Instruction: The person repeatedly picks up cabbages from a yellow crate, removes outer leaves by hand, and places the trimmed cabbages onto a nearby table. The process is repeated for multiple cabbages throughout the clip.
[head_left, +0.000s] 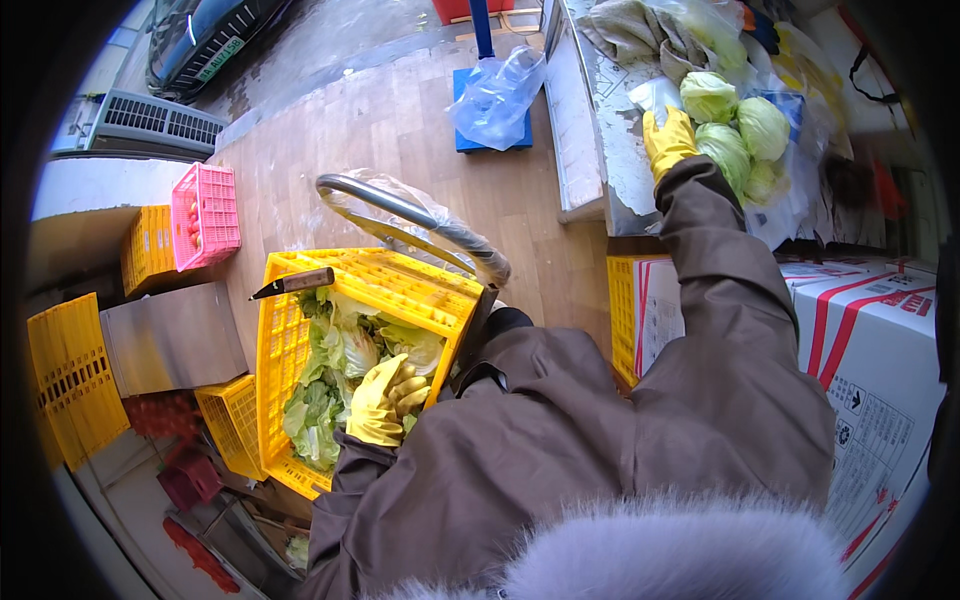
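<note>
My left hand (386, 401), in a yellow rubber glove, rests with curled fingers over loose green leaves (322, 412) inside a yellow plastic crate (390, 281). Whether it grips a leaf cannot be told. A knife with a wooden handle (300, 281) lies across the crate's rim. On the worktop at the upper right, my right hand (667, 139), gloved alike, reaches to a white, translucent plastic piece (655, 96), its fingertips at the near edge. Just right of that hand sit several heads of iceberg lettuce (709, 97). A grey cloth (637, 34) lies beyond.
A metal handle partly wrapped in plastic (405, 202) stands behind the crate. A blue platform scale (491, 142) carries a plastic bag. Pink (214, 217) and yellow crates line the left side; white cartons with red bands (862, 322) stand at the right.
</note>
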